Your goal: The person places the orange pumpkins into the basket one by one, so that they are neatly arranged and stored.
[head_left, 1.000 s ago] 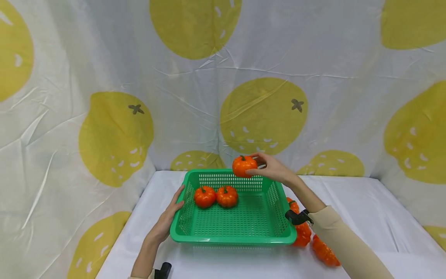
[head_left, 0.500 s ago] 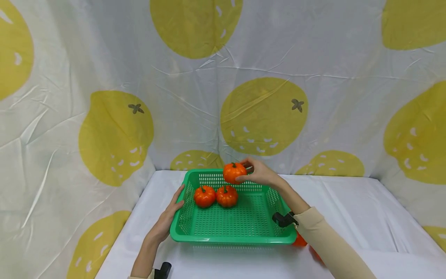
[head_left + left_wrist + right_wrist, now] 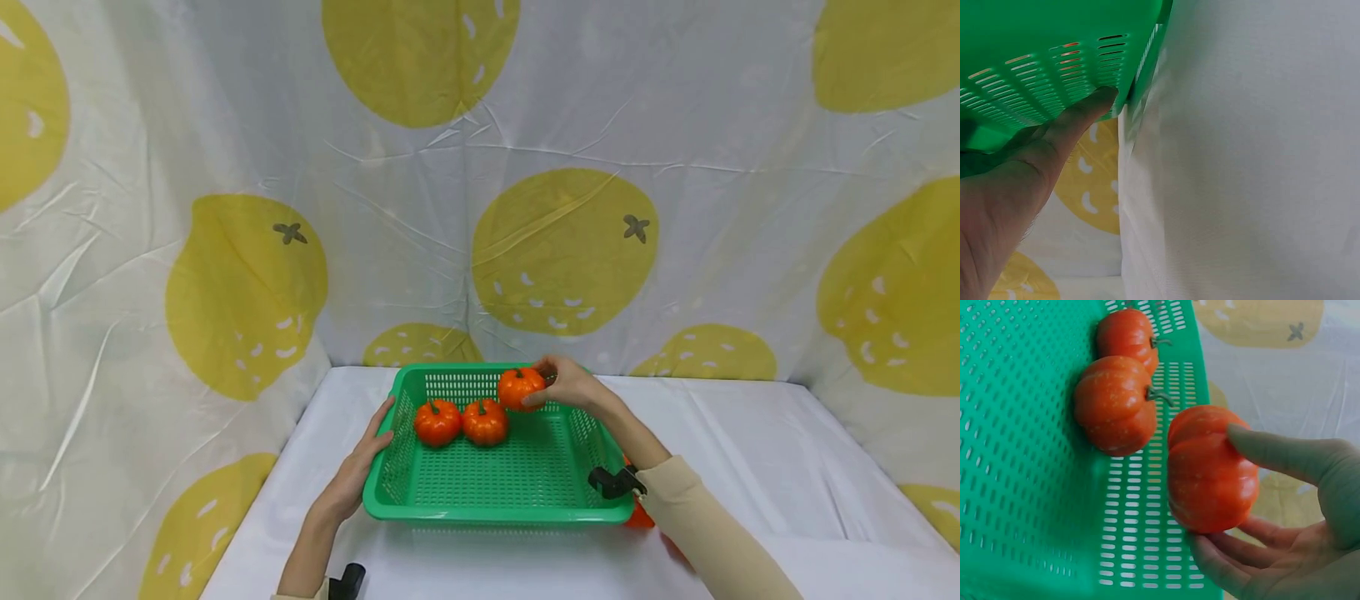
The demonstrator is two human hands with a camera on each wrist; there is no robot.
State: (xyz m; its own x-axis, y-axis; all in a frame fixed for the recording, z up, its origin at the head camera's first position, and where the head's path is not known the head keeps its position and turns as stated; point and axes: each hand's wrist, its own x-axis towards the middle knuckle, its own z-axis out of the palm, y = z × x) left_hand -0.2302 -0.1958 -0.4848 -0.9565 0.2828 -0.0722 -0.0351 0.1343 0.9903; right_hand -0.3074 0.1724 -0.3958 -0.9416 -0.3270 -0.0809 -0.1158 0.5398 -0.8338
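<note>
My right hand (image 3: pixel 568 385) pinches a small orange-red pumpkin (image 3: pixel 521 389) between thumb and fingers, over the back part of a green plastic basket (image 3: pixel 498 515). In the right wrist view the held pumpkin (image 3: pixel 1210 469) overlaps the slotted wall, thumb on one side and fingers on the other. Two similar pumpkins with green stems, a left one (image 3: pixel 437 423) and a right one (image 3: pixel 485 422), sit side by side in the basket. My left hand (image 3: pixel 356 475) lies with fairly straight fingers along the basket's left side; its thumb (image 3: pixel 1085 112) touches the slotted wall in the left wrist view.
More orange-red pumpkins (image 3: pixel 640 517) lie right of the basket, mostly hidden behind the right forearm. A white cloth (image 3: pixel 735 467) covers the table, and a lemon-print curtain (image 3: pixel 405 250) hangs behind and along the sides.
The right hand moves left and lower with its pumpkin, then slightly right and lower still, into the basket's back area. The left hand and the two pumpkins inside stay put.
</note>
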